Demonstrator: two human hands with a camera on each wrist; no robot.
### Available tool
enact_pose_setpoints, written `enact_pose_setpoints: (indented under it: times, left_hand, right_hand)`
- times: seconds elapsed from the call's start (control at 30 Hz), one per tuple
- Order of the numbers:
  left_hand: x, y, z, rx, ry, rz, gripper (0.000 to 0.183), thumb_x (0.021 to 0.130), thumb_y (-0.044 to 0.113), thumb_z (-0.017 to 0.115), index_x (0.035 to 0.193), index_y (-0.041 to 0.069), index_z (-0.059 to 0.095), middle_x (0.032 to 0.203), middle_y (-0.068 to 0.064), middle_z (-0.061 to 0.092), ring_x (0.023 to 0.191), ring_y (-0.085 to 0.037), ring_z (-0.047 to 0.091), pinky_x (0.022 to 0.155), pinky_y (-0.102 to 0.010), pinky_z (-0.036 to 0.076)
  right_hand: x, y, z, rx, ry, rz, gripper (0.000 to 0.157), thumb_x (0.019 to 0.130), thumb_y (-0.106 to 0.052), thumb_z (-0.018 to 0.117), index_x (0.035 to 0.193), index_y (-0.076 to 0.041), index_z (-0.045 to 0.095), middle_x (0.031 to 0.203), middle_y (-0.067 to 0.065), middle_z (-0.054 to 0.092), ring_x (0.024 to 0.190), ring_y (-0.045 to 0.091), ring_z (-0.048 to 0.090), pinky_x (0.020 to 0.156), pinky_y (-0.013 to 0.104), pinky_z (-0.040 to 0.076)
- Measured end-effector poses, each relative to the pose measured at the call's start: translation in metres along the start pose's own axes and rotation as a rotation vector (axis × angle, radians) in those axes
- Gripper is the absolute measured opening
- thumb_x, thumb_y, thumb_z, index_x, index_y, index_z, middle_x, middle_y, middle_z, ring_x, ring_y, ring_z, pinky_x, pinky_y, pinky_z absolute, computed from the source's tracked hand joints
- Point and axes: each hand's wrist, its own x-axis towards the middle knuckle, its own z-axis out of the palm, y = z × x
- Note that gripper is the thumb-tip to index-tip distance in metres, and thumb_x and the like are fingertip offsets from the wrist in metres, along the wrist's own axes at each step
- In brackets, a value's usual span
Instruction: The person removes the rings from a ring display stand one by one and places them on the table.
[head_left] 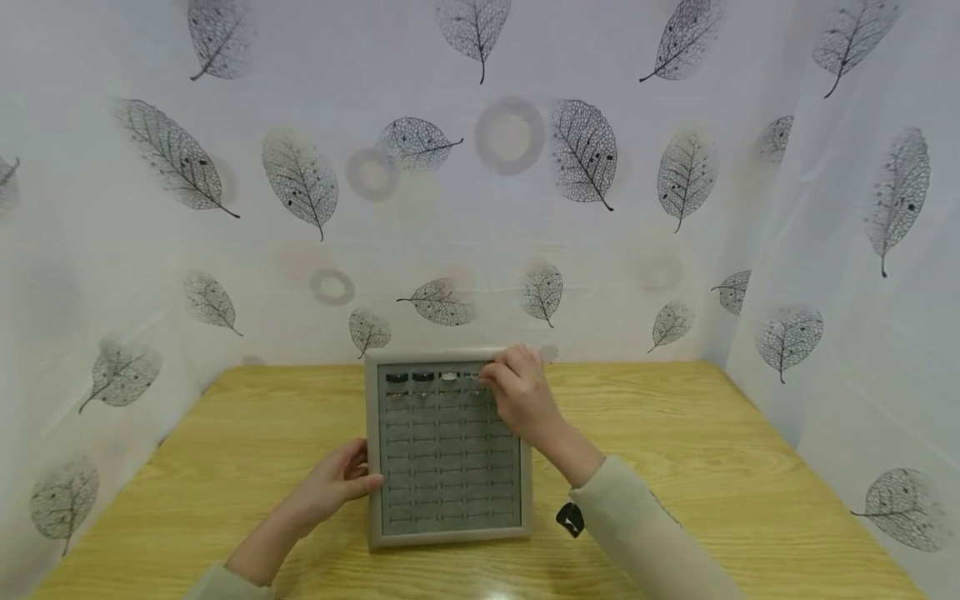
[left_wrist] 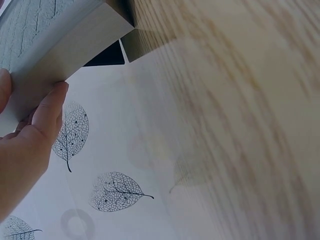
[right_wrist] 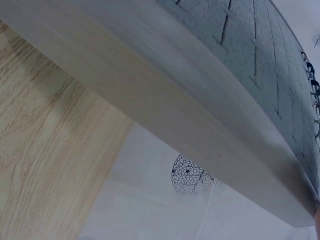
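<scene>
A ring display board [head_left: 450,471] stands upright on the table, its grey slotted pad set inside a light frame [head_left: 450,540]. My left hand [head_left: 330,483] grips the frame's left edge, thumb on the front; in the left wrist view, fingers [left_wrist: 52,107] press the frame's side. Two black rings [head_left: 410,377] and a white ring [head_left: 449,377] sit in the top row, with thin rings [head_left: 408,393] in the row below. At the top right, my right hand [head_left: 525,396] pinches a small ring [head_left: 477,380] at the fourth slot; its fingertips partly cover it.
The wooden table [head_left: 637,433] extends on both sides of the board. Behind it hangs a white curtain [head_left: 480,217] printed with leaves. A small black object [head_left: 570,519] lies beside the right sleeve [head_left: 637,508].
</scene>
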Motion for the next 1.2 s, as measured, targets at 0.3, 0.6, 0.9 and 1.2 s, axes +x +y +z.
enact_pose_setpoints:
  times: [0.3, 0.6, 0.9, 1.2]
  left_hand:
    - [-0.001, -0.003, 0.001, -0.015, 0.002, -0.003, 0.070, 0.086, 0.019, 0.058, 0.133, -0.013, 0.017, 0.129, -0.032, 0.032, 0.119, -0.045, 0.030, 0.090, -0.040, 0.040]
    - [-0.002, -0.001, 0.001, 0.001, 0.004, -0.003, 0.070, 0.086, 0.019, 0.058, 0.133, -0.013, 0.017, 0.130, -0.031, 0.031, 0.119, -0.045, 0.030, 0.091, -0.041, 0.038]
    - [-0.001, -0.001, 0.000, 0.000, 0.004, -0.006, 0.072, 0.086, 0.020, 0.058, 0.134, -0.013, 0.016, 0.131, -0.032, 0.030, 0.119, -0.045, 0.029, 0.091, -0.041, 0.039]
    - [-0.002, -0.003, -0.001, -0.021, -0.002, 0.007, 0.070, 0.086, 0.018, 0.058, 0.133, -0.013, 0.017, 0.129, -0.031, 0.033, 0.118, -0.043, 0.033, 0.089, -0.039, 0.041]
  right_hand:
    - [-0.004, 0.000, -0.002, 0.085, 0.040, 0.013, 0.014, 0.083, -0.009, 0.059, 0.072, -0.001, 0.060, 0.068, 0.004, 0.042, 0.060, 0.019, 0.035, 0.055, 0.031, 0.028]
    - [-0.010, 0.000, -0.016, 0.113, 0.022, 0.042, 0.023, 0.089, -0.015, 0.052, 0.073, 0.000, 0.060, 0.068, 0.005, 0.044, 0.060, 0.017, 0.038, 0.055, 0.027, 0.033]
    - [-0.021, 0.004, -0.033, 0.073, 0.006, 0.050, 0.026, 0.091, -0.018, 0.050, 0.073, -0.001, 0.058, 0.067, 0.004, 0.045, 0.059, 0.018, 0.037, 0.054, 0.028, 0.031]
    - [-0.040, 0.011, -0.048, 0.036, -0.059, 0.053, 0.027, 0.092, -0.018, 0.047, 0.075, 0.000, 0.058, 0.069, 0.004, 0.047, 0.062, 0.019, 0.042, 0.055, 0.030, 0.035]
